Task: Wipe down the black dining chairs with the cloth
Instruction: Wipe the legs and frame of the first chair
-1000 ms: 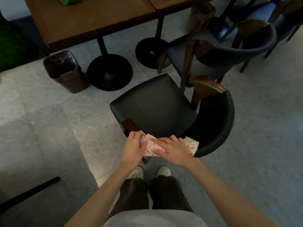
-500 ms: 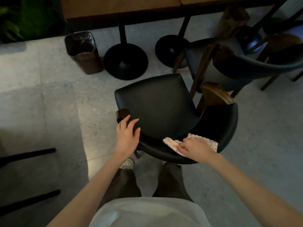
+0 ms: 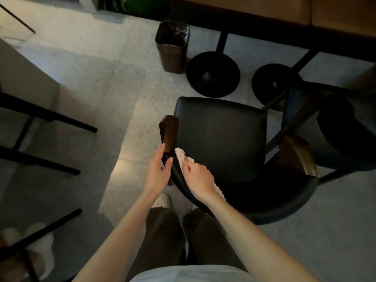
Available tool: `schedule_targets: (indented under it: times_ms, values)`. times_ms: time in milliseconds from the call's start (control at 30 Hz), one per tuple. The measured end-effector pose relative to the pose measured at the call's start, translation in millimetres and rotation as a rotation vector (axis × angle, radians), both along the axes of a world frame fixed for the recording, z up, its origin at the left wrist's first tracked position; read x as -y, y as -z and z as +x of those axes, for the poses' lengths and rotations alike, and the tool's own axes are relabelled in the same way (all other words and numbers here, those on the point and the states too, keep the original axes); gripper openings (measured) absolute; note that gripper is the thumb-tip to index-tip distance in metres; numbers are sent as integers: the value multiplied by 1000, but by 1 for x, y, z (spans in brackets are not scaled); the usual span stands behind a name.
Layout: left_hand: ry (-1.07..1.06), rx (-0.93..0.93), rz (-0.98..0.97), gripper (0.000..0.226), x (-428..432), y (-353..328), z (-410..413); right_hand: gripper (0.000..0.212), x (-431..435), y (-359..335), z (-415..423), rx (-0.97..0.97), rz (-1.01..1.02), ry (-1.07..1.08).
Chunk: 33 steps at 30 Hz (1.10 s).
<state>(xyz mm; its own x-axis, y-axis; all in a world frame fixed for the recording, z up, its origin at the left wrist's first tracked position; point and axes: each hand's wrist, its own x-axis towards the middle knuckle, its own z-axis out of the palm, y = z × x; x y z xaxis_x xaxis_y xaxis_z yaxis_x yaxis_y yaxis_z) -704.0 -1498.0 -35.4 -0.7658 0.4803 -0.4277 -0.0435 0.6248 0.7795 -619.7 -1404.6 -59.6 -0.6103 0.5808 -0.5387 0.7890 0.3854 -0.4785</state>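
Here, dim light, looking down at the chair [image 3: 221, 137], black seat and curved black back, standing on a grey floor [image 3: 101, 88].

Far left of the chair: black legs [image 3: 50, 119] of other furniture, and pale slippers [image 3: 40, 239] low in the corner. Beyond the chair's left front corner, a brown bin [image 3: 173, 47] with a dark liner.

My left hand [image 3: 157, 173] clasps the left end of the chair's back rail, thumb over the top and fingers down the outer side, the forefinger tip reaching the brown wooden armrest [image 3: 168, 131]. Just right of it, the cloth [image 3: 182, 156] lies on that same rail, pale with small dots, one end poking out past my fingertips and a frilled edge showing under my wrist. My right hand [image 3: 198, 178] lies on top of it, fingers bent over the fabric, pressing it against the rail.

Beyond the seat, two round black bases [image 3: 212, 74] under a wooden table [image 3: 284, 9]. Right of the chair, close beside it, a second chair [image 3: 335, 127] of the same build, its seat partly under the table.
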Motion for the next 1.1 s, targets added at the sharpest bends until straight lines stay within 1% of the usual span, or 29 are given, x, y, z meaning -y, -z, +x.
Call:
schedule_targets:
  times_ms: [133, 233, 267, 300, 367, 400, 433, 467, 500, 567, 600, 667, 700, 733, 767, 833, 867, 933, 1033, 1067, 1100]
  values:
    - [-54, 20, 13, 57, -1, -3, 5, 49, -32, 9, 45, 86, -83, -226]
    - [-82, 69, 55, 61, 0, -6, 3, 43, -53, 10, 63, 167, -128, -329]
    - [-104, 90, 67, 63, 1, -5, 3, 43, -58, 5, 58, 170, -145, -309]
    - [-131, 109, 75, 64, 2, -4, 3, 44, -61, -1, 50, 123, -163, -226]
    - [-168, 121, 93, 61, 4, 0, 2, 46, -62, -12, 21, -47, -268, 85]
    - [-173, 114, 105, 54, 6, 3, 2, 48, -60, -16, 3, -118, -326, 226]
    - [-175, 108, 121, 47, 7, 5, 2, 48, -55, -16, -17, -176, -374, 318]
    - [-177, 106, 140, 41, 8, 7, 2, 43, -47, -13, -34, -193, -385, 330]
    - [-176, 104, 152, 39, 8, 9, 1, 39, -38, -7, -48, -181, -374, 292]
    - [-163, 97, 169, 37, 9, 13, -1, 38, -21, 10, -63, -79, -333, 275]
    - [-157, 100, 171, 37, 10, 15, -1, 35, -17, 20, -64, -32, -353, 297]
    - [-156, 104, 164, 39, 10, 15, -1, 26, -19, 28, -58, -35, -421, 338]
    - [-157, 105, 161, 40, 10, 14, -1, 26, -21, 30, -54, -75, -448, 318]
    - [-162, 109, 158, 40, 10, 14, 0, 28, -24, 30, -49, -93, -447, 233]
    - [-164, 110, 155, 40, 10, 13, 0, 34, -26, 29, -44, -95, -424, 132]
    - [-161, 109, 148, 38, 10, 12, 1, 36, -30, 27, -31, -92, -318, -47]
    - [-164, 105, 148, 39, 10, 12, 1, 35, -33, 27, -23, -82, -267, -102]
    - [-176, 99, 147, 45, 10, 12, 2, 30, -39, 28, -1, -1, -167, -220]
    - [-190, 117, 144, 50, 9, 7, 3, 29, -52, 27, 36, 132, -94, -348]
    - [-193, 126, 151, 50, 8, 5, 3, 31, -56, 26, 44, 130, -74, -384]
    - [-193, 130, 159, 50, 8, 4, 3, 32, -59, 24, 50, 85, -97, -399]
